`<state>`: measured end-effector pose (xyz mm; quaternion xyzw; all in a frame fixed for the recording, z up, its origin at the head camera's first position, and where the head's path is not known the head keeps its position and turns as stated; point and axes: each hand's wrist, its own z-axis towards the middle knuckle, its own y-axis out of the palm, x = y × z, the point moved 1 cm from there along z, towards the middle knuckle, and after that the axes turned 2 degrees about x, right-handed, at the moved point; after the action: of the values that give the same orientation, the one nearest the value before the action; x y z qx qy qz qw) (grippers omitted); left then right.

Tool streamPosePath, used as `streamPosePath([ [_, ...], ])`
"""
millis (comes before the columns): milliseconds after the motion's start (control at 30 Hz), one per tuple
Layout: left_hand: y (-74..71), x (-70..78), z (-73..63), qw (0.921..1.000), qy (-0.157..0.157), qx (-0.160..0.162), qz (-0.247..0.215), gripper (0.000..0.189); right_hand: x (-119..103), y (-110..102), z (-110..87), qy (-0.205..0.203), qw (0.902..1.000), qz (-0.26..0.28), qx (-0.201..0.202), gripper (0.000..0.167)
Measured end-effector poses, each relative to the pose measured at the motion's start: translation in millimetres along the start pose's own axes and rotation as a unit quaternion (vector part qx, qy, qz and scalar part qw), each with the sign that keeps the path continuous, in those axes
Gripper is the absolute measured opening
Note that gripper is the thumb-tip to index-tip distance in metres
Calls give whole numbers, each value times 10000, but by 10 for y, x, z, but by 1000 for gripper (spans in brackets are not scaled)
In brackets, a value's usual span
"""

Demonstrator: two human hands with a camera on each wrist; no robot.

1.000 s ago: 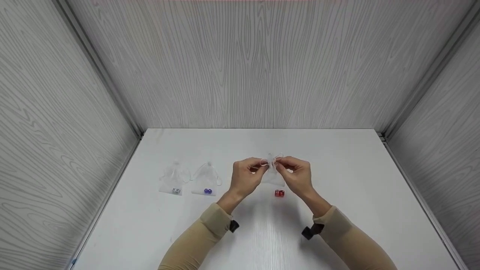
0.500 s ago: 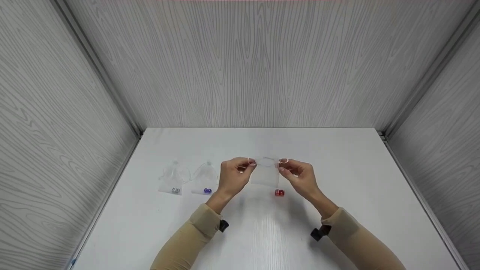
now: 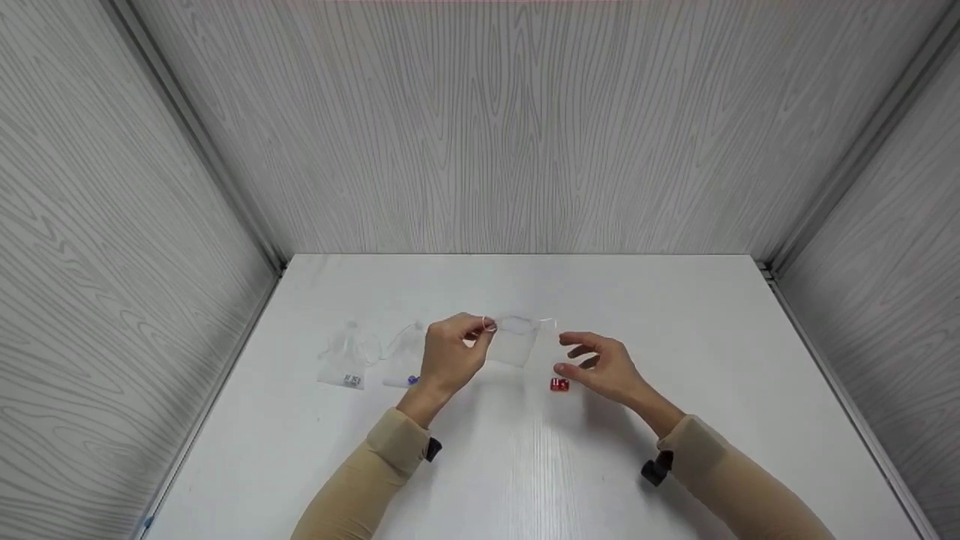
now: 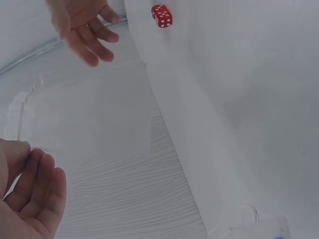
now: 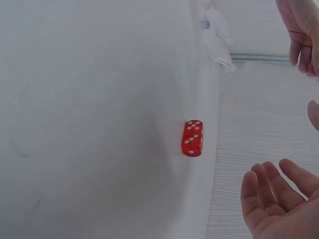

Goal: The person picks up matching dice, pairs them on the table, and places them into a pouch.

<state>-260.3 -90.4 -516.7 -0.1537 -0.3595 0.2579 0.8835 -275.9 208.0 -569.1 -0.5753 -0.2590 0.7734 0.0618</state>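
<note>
A sheer white drawstring pouch [image 3: 514, 343] hangs from my left hand [image 3: 455, 349], whose thumb and fingers pinch one side of its rim. Its mouth is spread, and cord loops stick out at both sides. To the right of the pouch my right hand [image 3: 604, 367] holds nothing, with thumb and fingers parted. Two red dice [image 3: 559, 385] with white dots sit side by side on the table, just below the right thumb. The right wrist view shows the same red dice [image 5: 192, 138] apart from the right fingers [image 5: 269, 191].
Left on the white table [image 3: 510, 480] lie two more sheer pouches. The farther-left pouch [image 3: 345, 356] has clear dice in its bottom. A second pouch [image 3: 405, 360], with blue dice [image 3: 412, 380], is partly behind the left hand. Wood-patterned panels [image 3: 480, 127] enclose the table.
The gathered pouch mouth has been pulled wide. My right hand has let go of the pouch and moved down toward the red dice, while my left hand has shifted left with it.
</note>
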Motion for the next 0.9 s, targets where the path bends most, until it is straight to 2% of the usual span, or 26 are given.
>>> streamPosePath([
  [233,-93,-44,-28,9982,301,13,526,7,153,4,-77,254,9982,-318,-445,62],
  [400,-133,-79,-39,9966,389,33,727,7,229,9,-105,402,9963,-428,-633,58],
  [667,-144,-108,-66,9955,430,18,845,6,303,62,-115,672,9930,-761,-602,37],
  [900,-154,-158,-98,9948,354,-40,955,6,276,111,-105,1003,9894,-961,-409,28],
])
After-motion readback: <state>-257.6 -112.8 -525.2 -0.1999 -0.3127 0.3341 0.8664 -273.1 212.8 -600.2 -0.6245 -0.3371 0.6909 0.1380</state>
